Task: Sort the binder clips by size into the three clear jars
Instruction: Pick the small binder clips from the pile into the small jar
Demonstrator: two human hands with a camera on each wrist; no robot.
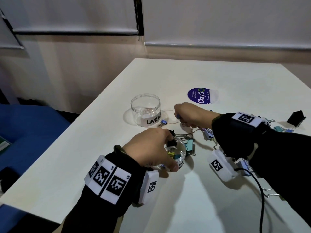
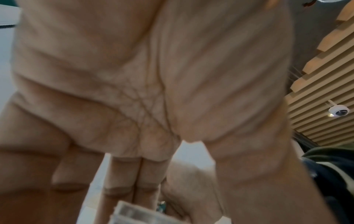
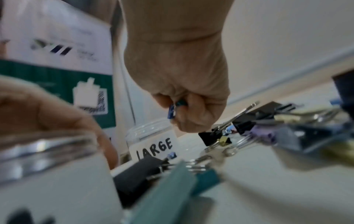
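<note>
Three clear jars stand on the white table point(image 1: 117, 101). The far one is labelled LARGE point(image 1: 145, 110) point(image 3: 153, 141). My left hand point(image 1: 151, 148) spans the mouth of the near jar point(image 1: 180, 157), thumb on its near rim and fingers on the far rim. Yellow and teal clips lie inside. A black clip point(image 1: 171, 143) sits at my fingertips in the mouth; whether they hold it is unclear. My right hand point(image 1: 186, 115) point(image 3: 184, 109) is a fist pinching a small blue clip point(image 3: 171, 111) above the faint rim of the third jar point(image 1: 169, 113).
A pile of mixed binder clips point(image 1: 208, 134) lies under my right forearm, with a big black clip point(image 1: 296, 117) further right. One small blue clip point(image 1: 163, 122) lies beside the LARGE jar and a large teal clip point(image 1: 189, 145) beside the near jar. A round blue sticker point(image 1: 200, 96) and a black cable point(image 1: 260, 190) are nearby.
</note>
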